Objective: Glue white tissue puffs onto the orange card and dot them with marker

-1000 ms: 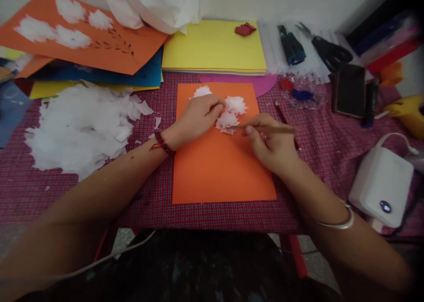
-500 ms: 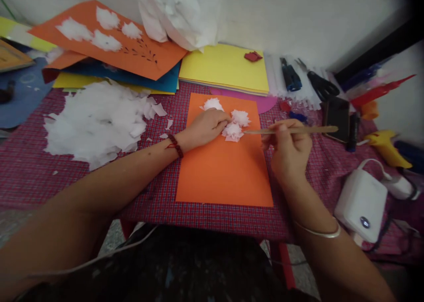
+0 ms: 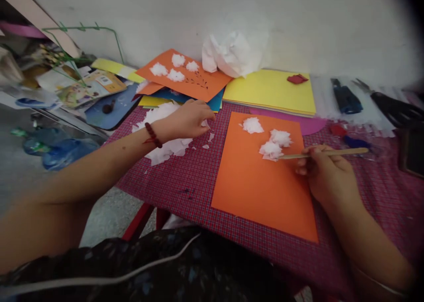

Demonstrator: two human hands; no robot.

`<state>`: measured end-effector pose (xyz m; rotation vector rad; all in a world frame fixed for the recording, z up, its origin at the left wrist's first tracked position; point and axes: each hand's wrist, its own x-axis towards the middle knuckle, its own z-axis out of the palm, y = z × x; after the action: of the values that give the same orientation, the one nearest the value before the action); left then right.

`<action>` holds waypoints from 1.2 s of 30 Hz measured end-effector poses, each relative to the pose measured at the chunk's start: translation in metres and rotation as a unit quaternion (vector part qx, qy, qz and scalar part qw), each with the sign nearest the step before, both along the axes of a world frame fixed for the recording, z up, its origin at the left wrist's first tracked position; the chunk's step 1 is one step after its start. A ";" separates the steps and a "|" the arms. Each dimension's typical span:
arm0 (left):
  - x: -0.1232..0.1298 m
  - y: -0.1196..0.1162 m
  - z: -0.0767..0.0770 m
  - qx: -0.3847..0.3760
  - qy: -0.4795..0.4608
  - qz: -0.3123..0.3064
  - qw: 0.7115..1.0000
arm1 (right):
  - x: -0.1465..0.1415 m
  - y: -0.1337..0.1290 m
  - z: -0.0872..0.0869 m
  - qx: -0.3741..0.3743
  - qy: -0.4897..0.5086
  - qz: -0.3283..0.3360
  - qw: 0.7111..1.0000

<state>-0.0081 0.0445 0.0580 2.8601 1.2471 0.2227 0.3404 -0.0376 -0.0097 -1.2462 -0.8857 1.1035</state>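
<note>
My left hand (image 3: 190, 118) is at the right edge of a pile of torn white paper (image 3: 168, 148), thumb and fingers closed around a small white paper piece (image 3: 204, 123). A thin wooden stick (image 3: 346, 152) is pinched in my right hand (image 3: 331, 171). Its left tip touches, or nearly touches, the lower edge of a ruffled white paper tuft (image 3: 270, 151). That tuft sits on an orange sheet (image 3: 261, 191) beside a second tuft (image 3: 281, 138). A third tuft (image 3: 252, 125) lies farther up and left on the sheet.
Behind are another orange sheet (image 3: 212, 82) with white tufts and dark leaf marks, crumpled white paper (image 3: 233, 54) and a yellow paper stack (image 3: 265, 89). A stapler (image 3: 346, 98) and scissors (image 3: 387, 101) lie back right. Water bottles (image 3: 69, 154) are on the floor at left.
My left hand has left the tufts on the orange sheet and moved left to the torn paper pile. The stick stays by the lower tuft. The view has turned left.
</note>
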 end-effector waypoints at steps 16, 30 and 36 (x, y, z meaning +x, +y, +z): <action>0.095 -0.027 0.016 -0.256 -0.305 -0.017 0.917 | -0.003 0.001 -0.002 0.053 -0.056 0.033 0.996; 0.105 0.002 -0.054 -0.428 -0.328 -0.081 0.838 | -0.007 -0.003 -0.002 0.080 -0.153 0.036 0.984; 0.101 -0.013 -0.010 -0.441 -0.299 -0.158 0.832 | -0.007 -0.002 -0.002 0.073 -0.155 0.033 0.985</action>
<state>0.0930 0.0311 0.0482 1.9001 0.5146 0.3695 0.3335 -0.0397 -0.0115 -1.2940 -1.2286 0.8897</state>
